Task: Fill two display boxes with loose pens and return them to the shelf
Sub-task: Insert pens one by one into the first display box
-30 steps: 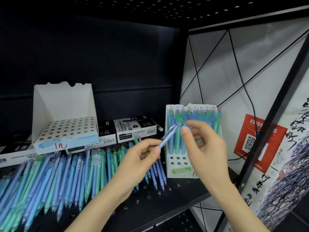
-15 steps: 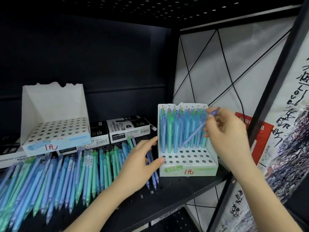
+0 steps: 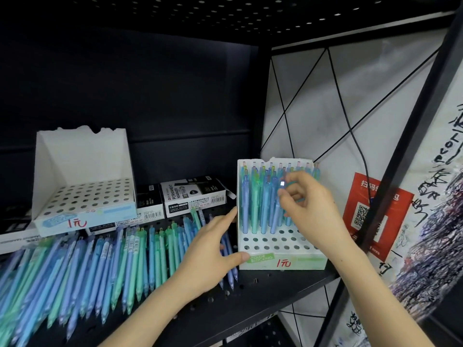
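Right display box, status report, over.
Left hand open, bracing right display box. Right hand seating a pen; front holes empty. Left box empty, loose pens waiting. Nothing blocking.

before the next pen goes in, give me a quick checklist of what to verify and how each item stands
1. Right display box braced: ok, left hand rests against its left front corner.
2. Free holes left: ok, the two front rows show empty holes.
3. Pen in right hand seated: cannot tell, the grip is closed on a blue pen among the standing ones, its tip hidden.
4. Supply at hand: ok, loose pens lie on the shelf left of the box.
5. Second box filled: not ok, every visible hole is empty.
6. Box footing: ok, it sits flat near the shelf's right end.
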`<move>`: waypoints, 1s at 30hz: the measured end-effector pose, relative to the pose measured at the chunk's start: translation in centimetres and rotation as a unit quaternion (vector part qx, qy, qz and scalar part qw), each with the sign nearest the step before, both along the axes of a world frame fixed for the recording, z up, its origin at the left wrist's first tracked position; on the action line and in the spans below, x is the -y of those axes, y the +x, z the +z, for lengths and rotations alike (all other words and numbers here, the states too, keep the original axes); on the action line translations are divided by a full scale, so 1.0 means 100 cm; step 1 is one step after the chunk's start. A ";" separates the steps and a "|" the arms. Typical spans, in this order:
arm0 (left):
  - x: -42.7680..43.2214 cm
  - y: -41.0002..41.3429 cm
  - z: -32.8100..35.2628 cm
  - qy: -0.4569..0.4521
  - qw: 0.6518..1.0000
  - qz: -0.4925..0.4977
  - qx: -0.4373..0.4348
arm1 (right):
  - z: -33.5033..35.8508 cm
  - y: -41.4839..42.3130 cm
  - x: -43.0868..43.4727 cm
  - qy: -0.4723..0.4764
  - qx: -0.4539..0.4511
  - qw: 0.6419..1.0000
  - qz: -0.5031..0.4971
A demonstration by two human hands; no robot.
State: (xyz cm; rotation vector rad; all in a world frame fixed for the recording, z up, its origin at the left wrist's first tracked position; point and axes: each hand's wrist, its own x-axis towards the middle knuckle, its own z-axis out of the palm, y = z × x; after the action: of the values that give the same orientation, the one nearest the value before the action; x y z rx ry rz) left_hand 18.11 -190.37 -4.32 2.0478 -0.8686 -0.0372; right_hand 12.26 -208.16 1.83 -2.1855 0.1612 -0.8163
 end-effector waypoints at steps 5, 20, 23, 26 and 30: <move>0.000 0.002 -0.002 0.025 0.999 0.006 0.019 | -0.008 0.001 -0.005 -0.063 0.030 0.995 -0.070; -0.179 -0.012 0.011 0.111 0.902 0.400 0.122 | -0.048 0.049 -0.158 -0.207 -0.004 0.963 0.174; -0.221 -0.019 0.013 0.188 0.859 0.472 0.061 | -0.050 0.073 -0.186 -0.287 -0.049 0.942 0.168; -0.238 -0.022 0.015 0.212 0.849 0.485 0.001 | -0.058 0.076 -0.200 -0.327 -0.123 0.925 0.146; -0.237 -0.016 0.016 0.199 0.856 0.476 -0.002 | -0.064 0.071 -0.194 -0.328 -0.130 0.928 0.118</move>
State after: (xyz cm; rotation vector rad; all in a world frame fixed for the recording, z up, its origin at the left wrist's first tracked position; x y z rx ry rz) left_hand 16.53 -166.63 -2.71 2.6569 0.2684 0.3510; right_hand 19.31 -188.76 -4.56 -2.8677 -0.2863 -0.4726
